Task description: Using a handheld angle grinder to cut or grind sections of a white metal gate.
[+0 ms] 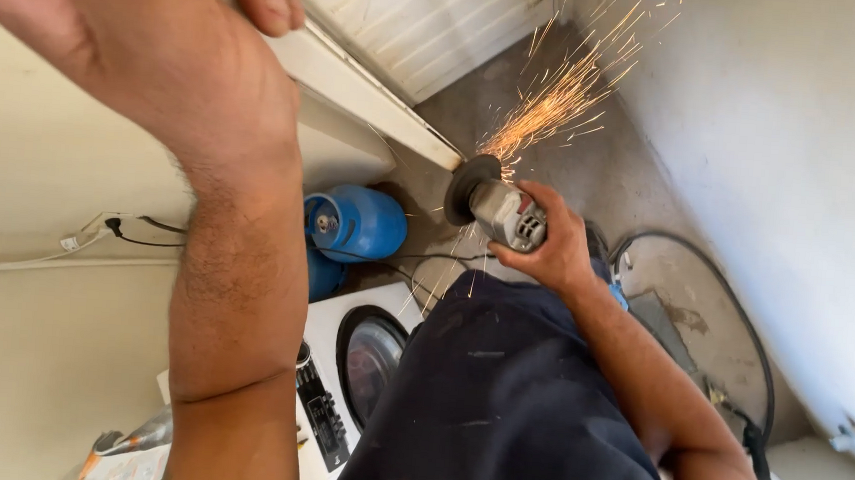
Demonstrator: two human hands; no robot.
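A: Where is the angle grinder (505,213)?

B: In the right hand (548,243), fingers wrapped tight round its grey metal body, the dark disc (469,188) biting the end of a white frame rail (377,101). Sparks (558,94) fan away toward the wall.

A: And the left hand (175,52)?

B: Raised, curled against the white frame up top; whether it truly grips, I cannot tell.

A: How does the tool handle?

B: Compact but weighty, rigid, likely kicking; best held round the body, well behind the disc.

A: Below?

B: A smooth blue gas cylinder (358,223) and a white washing machine (365,351).
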